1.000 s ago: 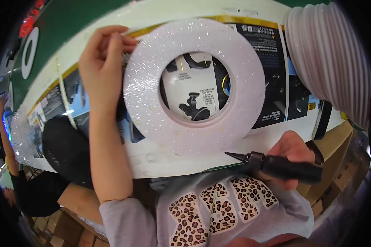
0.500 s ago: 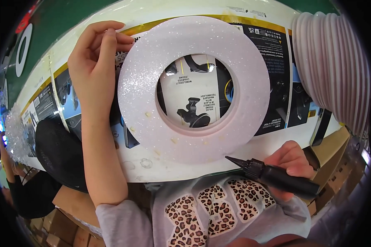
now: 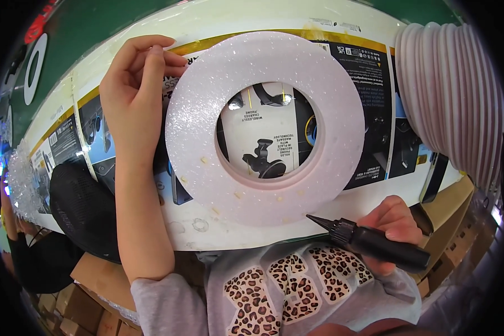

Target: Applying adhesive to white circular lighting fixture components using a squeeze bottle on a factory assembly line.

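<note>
A wide, flat pale-pink ring (image 3: 193,126) with a glittery sheen lies on the table in front of me. Several small yellowish flecks dot its near side. My left hand (image 3: 135,92) rests by the ring's upper left edge, fingers loosely bent and apart, with nothing seen in them. In my right hand (image 3: 391,224), close to the near edge of the table, is a black squeeze bottle (image 3: 389,248) with a thin pointed nozzle. It lies nearly level, and its tip points left, close to the ring's near rim.
Printed packaging sheets (image 3: 369,112) cover the table under the ring. A tall stack of pale rings (image 3: 445,95) stands at the right. A black mesh object (image 3: 81,210) sits left of my forearm. Cardboard boxes (image 3: 445,215) are below the edge. Another person's dark sleeve (image 3: 42,266) shows far left.
The whole view has shifted slightly, so things sit a little lower in it. My hands, the ring and the bottle keep nearly the same places relative to each other.
</note>
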Action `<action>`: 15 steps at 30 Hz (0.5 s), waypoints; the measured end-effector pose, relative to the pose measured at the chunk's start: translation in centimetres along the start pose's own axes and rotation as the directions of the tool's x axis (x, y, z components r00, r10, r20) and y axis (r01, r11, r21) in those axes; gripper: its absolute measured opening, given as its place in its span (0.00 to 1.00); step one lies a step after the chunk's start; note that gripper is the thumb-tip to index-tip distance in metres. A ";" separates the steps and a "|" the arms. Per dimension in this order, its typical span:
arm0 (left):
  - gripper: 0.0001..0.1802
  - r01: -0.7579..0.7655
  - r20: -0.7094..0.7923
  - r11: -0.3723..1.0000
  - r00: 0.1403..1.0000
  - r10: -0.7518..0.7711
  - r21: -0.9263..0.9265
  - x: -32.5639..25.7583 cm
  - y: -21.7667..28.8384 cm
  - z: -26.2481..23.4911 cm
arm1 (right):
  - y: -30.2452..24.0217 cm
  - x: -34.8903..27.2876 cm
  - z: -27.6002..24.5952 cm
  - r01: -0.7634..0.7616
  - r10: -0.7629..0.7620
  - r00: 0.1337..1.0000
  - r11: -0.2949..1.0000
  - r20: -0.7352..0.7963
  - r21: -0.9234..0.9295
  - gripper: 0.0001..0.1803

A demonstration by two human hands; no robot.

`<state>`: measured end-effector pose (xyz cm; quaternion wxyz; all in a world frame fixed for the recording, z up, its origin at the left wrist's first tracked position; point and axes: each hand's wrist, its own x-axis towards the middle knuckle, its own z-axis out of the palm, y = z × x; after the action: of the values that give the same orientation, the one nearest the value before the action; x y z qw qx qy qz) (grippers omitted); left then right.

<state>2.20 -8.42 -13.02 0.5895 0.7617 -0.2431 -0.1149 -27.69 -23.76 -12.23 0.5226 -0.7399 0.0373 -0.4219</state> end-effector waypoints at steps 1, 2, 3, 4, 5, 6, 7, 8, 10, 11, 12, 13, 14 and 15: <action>0.09 -0.003 -0.001 1.000 1.000 0.003 0.002 0.0 0.0 0.0 | 0.0 0.1 -0.1 0.003 -0.003 1.000 1.000 -0.001 0.002 0.26; 0.09 0.008 -0.004 1.000 1.000 -0.008 -0.008 0.0 0.1 0.1 | -0.1 0.2 -0.1 0.004 -0.004 1.000 1.000 0.013 0.000 0.26; 0.09 0.017 -0.006 1.000 1.000 -0.018 -0.018 0.0 0.1 0.1 | -0.1 0.3 -0.2 0.005 -0.005 1.000 1.000 0.028 -0.002 0.26; 0.09 0.010 -0.008 1.000 1.000 -0.010 -0.017 0.0 0.2 0.1 | -0.1 0.2 -0.1 0.013 -0.013 1.000 1.000 0.025 0.000 0.26; 0.09 0.021 -0.007 1.000 1.000 -0.021 -0.023 -0.1 0.2 0.1 | 0.0 -0.1 -0.1 0.023 -0.023 1.000 1.000 -0.008 -0.012 0.26; 0.09 0.031 -0.006 0.999 0.999 -0.031 -0.029 -0.2 0.3 0.1 | 0.0 -0.3 0.0 0.034 -0.035 0.999 0.999 -0.041 -0.025 0.27; 0.08 0.037 -0.004 0.998 0.999 -0.037 -0.043 -0.1 0.4 0.1 | 0.1 -0.4 0.0 0.043 -0.044 0.998 0.999 -0.045 -0.022 0.27; 0.08 0.027 -0.007 0.999 1.000 -0.027 -0.039 -0.2 0.4 0.0 | 0.2 -0.5 0.0 0.044 -0.044 0.997 0.999 -0.066 0.003 0.28; 0.08 0.041 -0.004 0.999 0.999 -0.041 -0.025 -0.4 0.4 -0.1 | 0.3 -0.9 0.0 0.058 -0.055 0.994 0.998 -0.092 0.033 0.28; 0.08 0.044 0.000 0.998 0.999 -0.044 -0.050 -0.4 0.4 -0.1 | 0.2 -1.2 0.0 0.036 -0.025 0.988 0.997 -0.150 0.072 0.29; 0.08 0.028 0.001 0.998 1.000 -0.028 -0.051 -0.3 0.3 0.0 | 0.2 -1.6 0.0 0.018 0.006 0.978 0.993 -0.207 0.113 0.30; 0.08 0.030 0.001 0.998 1.000 -0.030 -0.055 -0.3 0.3 0.1 | 0.4 -2.1 -0.3 0.031 -0.007 0.967 0.996 -0.255 0.089 0.30; 0.08 0.029 0.003 0.998 1.000 -0.028 -0.061 -0.2 0.3 0.1 | 0.0 -1.7 0.2 0.024 0.008 0.949 0.995 -0.314 0.098 0.30; 0.08 0.024 0.003 0.996 1.000 -0.024 -0.091 0.0 0.3 0.2 | 0.2 -2.0 0.4 0.024 0.008 0.924 0.996 -0.382 0.081 0.31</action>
<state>2.02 -8.59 -12.80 0.6221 0.7367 -0.2288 -0.1337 -28.65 -22.59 -13.54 0.5342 -0.6213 0.1176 -0.5610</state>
